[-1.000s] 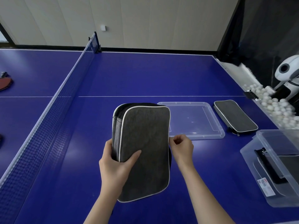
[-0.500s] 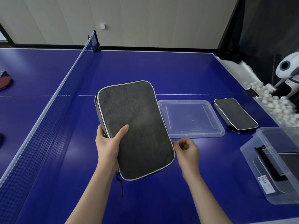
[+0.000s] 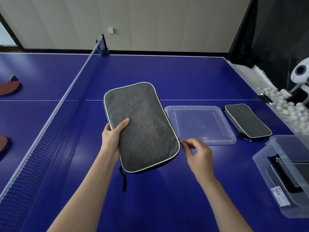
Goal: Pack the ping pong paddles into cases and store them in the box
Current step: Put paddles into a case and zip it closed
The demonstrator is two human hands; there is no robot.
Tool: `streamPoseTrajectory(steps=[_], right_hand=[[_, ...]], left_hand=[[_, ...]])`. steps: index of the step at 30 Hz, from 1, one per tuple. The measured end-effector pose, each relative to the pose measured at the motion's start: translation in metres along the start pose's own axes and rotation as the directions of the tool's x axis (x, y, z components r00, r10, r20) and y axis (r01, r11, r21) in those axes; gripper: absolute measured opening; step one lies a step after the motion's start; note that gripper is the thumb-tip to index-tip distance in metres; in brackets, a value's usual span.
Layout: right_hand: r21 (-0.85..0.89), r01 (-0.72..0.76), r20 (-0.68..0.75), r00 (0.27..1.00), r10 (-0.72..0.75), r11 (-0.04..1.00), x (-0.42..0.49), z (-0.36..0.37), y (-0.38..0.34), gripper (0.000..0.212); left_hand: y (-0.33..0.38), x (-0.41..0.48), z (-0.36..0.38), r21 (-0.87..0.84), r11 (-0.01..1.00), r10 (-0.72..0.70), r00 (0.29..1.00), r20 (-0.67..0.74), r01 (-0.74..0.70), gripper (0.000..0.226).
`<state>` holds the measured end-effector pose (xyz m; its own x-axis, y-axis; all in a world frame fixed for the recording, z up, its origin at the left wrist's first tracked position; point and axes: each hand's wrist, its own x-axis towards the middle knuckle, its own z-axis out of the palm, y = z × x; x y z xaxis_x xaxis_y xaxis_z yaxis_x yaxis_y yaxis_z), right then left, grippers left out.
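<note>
A grey fabric paddle case [image 3: 142,126] with white piping is held above the blue table, tilted, its flat side facing me. My left hand [image 3: 112,138] grips its left edge, thumb across the front. My right hand [image 3: 199,153] pinches the zipper pull at the case's lower right corner. A black strap hangs from the case's bottom. A second grey case [image 3: 247,123] lies flat on the table at the right. The clear plastic box [image 3: 274,166] at the far right holds dark cases. Two red paddles [image 3: 9,87] [image 3: 3,144] lie beyond the net at the left.
The box's clear lid [image 3: 200,125] lies flat between the two cases. The net [image 3: 55,124] runs diagonally along the left. Several white balls [image 3: 284,108] fill a tray beside a white ball machine [image 3: 301,74] off the table's right edge.
The case went from upright with its open edge showing to tilted with its flat side toward me. My right hand has slid down its right edge to the lower corner.
</note>
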<state>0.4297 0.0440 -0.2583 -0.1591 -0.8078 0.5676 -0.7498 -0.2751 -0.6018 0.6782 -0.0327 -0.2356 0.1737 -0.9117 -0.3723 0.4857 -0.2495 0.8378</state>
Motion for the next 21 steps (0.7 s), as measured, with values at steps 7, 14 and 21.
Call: streamPoseTrajectory(steps=[7, 14, 21], right_hand=[[-0.169, 0.092, -0.055, 0.993, -0.103, 0.981, -0.008, 0.000, 0.004, 0.014], [-0.209, 0.056, -0.098, 0.992, -0.077, 0.976, -0.022, 0.005, -0.001, 0.012], [-0.189, 0.031, -0.075, 0.996, -0.046, 0.982, -0.029, 0.000, -0.004, 0.014]], left_hand=[[-0.005, 0.001, 0.010, -0.060, 0.998, 0.008, 0.996, -0.091, -0.013, 0.056], [-0.011, 0.000, 0.021, -0.047, 0.998, 0.033, 0.990, -0.136, -0.039, 0.054], [-0.018, 0.001, 0.026, -0.073, 0.996, -0.054, 0.981, -0.184, 0.041, 0.055]])
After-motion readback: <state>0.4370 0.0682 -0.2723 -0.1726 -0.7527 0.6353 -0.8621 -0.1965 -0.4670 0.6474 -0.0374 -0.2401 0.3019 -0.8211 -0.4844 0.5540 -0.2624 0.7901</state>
